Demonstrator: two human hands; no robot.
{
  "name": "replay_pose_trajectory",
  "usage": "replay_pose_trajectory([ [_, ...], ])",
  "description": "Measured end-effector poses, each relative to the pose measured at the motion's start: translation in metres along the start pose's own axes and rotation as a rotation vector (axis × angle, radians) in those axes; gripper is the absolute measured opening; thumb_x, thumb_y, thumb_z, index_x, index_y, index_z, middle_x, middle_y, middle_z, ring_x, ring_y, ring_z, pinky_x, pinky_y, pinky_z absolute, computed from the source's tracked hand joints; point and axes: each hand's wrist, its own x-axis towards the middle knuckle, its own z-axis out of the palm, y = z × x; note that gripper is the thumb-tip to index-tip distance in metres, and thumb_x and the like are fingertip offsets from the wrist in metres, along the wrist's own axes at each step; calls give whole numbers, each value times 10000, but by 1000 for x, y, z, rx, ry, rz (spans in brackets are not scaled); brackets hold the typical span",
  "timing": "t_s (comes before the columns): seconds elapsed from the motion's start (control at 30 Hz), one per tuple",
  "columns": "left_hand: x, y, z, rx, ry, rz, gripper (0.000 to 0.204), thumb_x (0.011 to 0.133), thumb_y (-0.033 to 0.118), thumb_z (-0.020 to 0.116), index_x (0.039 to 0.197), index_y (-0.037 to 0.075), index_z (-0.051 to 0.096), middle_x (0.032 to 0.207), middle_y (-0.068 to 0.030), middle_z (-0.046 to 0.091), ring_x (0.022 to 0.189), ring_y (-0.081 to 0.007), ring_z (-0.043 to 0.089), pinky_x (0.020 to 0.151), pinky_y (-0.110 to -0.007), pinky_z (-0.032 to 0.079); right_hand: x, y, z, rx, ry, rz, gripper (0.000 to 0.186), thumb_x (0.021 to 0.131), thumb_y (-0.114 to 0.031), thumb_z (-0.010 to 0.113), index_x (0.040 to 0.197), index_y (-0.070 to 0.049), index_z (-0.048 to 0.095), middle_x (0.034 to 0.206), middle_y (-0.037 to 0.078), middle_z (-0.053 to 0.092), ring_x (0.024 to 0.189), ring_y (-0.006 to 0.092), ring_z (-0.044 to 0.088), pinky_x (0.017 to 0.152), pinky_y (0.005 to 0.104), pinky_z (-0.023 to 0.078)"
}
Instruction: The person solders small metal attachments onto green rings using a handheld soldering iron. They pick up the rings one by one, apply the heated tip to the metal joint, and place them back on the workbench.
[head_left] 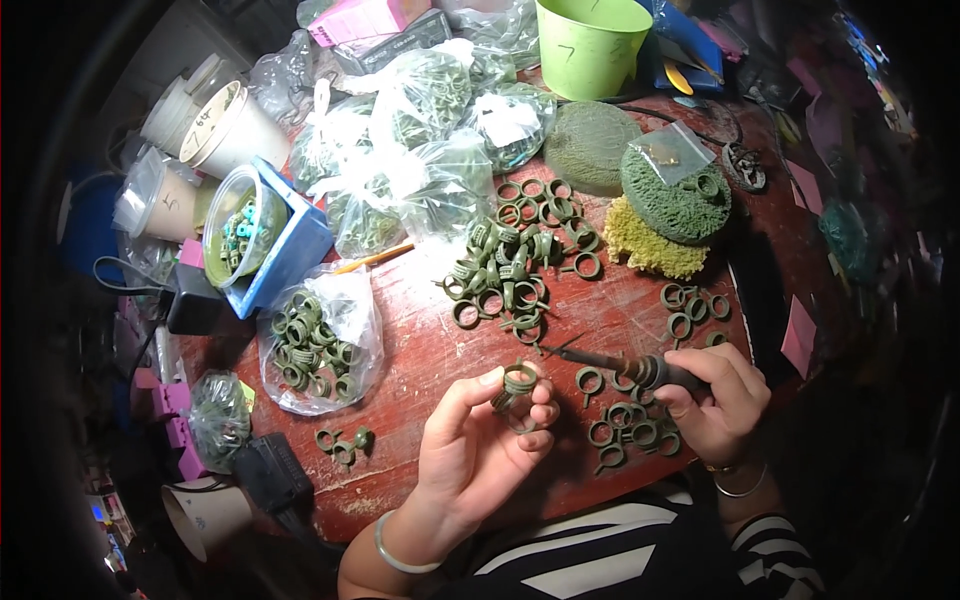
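The person's left hand (478, 440) was raised over the near edge of the red table (420, 350), palm up, with its thumb and fingertips closed around a green ring (518, 381), which was held just above the tabletop near the middle of the view. The right hand (715, 400) was wrapped tightly around the dark handle of a pointed tool (610, 362), whose thin tip stretched left and ended just beside the held ring; whether it touched could not be told.

Below and left of the right hand lay a small cluster of rings (630, 430) on the table. A larger pile of rings (515, 260) sat farther back at the centre, and a few more lay to the right of it, near a yellow sponge (650, 245). An open plastic bag of rings (320, 340) rested to the left, beside a blue tray (290, 250) holding a clear cup. A pencil (375, 258) lay between the tray and the big pile. A green bucket (590, 45) stood at the far edge, behind several filled bags.
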Motion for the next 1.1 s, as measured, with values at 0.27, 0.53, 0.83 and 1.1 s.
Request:
replay_pose_trajectory([
  [0.27, -4, -3, 9, 102, 128, 19, 308, 955, 280, 537, 1032, -4, 626, 969, -112, 542, 861, -184, 509, 647, -250, 429, 2, 1, 2, -1, -19, -60, 354, 832, -260, 847, 998, 10, 691, 793, 97, 649, 627, 216, 663, 533, 305, 540],
  [0.53, -2, -3, 7, 90, 137, 10, 302, 951, 284, 535, 1014, 5, 633, 962, -113, 539, 854, -188, 498, 651, -251, 423, 1, 0, 3, 2, -52, -31, 352, 809, -257, 863, 982, -3, 693, 797, 91, 648, 633, 215, 667, 534, 307, 541],
  [0.83, -4, -4, 10, 100, 146, 6, 271, 941, 280, 556, 986, 25, 635, 956, -108, 542, 851, -184, 498, 651, -246, 428, 1, 1, 4, -11, -49, -56, 343, 804, -249, 866, 976, -7, 694, 788, 87, 642, 621, 212, 664, 522, 304, 533],
  [1.1, -3, -4, 9, 90, 144, 2, 266, 940, 284, 564, 982, 32, 637, 957, -104, 540, 851, -180, 499, 647, -239, 426, 2, 1, 4, -10, -60, -57, 341, 809, -252, 863, 974, -6, 694, 783, 89, 642, 614, 210, 663, 515, 304, 530],
])
